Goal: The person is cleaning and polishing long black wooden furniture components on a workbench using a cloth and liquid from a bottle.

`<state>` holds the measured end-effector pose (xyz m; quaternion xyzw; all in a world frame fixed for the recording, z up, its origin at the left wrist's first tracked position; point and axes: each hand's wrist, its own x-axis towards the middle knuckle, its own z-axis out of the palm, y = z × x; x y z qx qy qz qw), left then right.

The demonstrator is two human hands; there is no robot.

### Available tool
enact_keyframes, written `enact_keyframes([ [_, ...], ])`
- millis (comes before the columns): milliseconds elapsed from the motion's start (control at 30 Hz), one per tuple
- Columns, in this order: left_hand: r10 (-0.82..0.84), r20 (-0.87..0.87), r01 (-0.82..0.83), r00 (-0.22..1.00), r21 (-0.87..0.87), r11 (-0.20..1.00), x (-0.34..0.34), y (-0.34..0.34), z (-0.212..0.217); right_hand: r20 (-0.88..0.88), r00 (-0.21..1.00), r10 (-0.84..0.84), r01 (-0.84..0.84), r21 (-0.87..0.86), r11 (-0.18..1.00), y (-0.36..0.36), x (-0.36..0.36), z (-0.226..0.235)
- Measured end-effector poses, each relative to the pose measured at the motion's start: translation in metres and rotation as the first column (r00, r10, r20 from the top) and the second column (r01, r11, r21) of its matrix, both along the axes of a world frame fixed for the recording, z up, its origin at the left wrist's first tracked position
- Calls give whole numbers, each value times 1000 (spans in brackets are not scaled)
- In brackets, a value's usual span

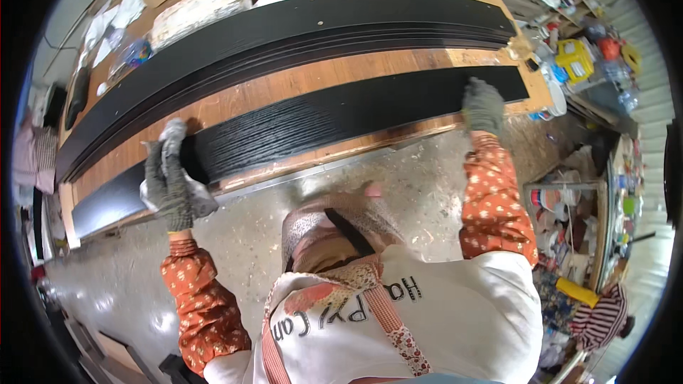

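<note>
the front board [320,117] lay lengthwise on the tabletop [235,96], close to the near edge, its left end bright with glare. the left hand [169,178], gloved, was closed on a pale cloth [203,204] against the board, left of centre; the step in hand appeared to be wiping. for good results, the cloth needed to sit flat beneath the fingers, with even pressure and long strokes along the board. the glossy, streaked stretch to its right probably called for overlapping passes with a clean fold. the right hand [484,103], also gloved, rested near the right end, fingers curled; whether it gripped the board could not be told. steady pressure there would have prevented sliding.

count, left to right: left hand, one; cloth, one; black rear stack [284,25], one, its layers too fine to count reliably; front board, one; right hand, one; yellow container [575,60] beyond the tabletop, one.
</note>
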<state>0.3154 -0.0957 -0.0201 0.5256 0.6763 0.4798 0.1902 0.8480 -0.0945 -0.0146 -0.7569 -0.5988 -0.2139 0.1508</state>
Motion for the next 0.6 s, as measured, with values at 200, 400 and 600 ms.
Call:
enact_keyframes([
  [200, -219, -418, 258, 882, 39, 965, -4, 29, -23, 25, 907, 421, -417, -100, 903, 1, -184, -24],
  [400, -81, -620, 172, 781, 88, 981, -2, 17, -33, 119, 989, -90, 126, -337, 933, 15, -58, 25],
  [600, -138, -703, 132, 698, -63, 989, 0, 18, -27, 82, 979, 189, -136, -432, 892, 19, -155, -28],
])
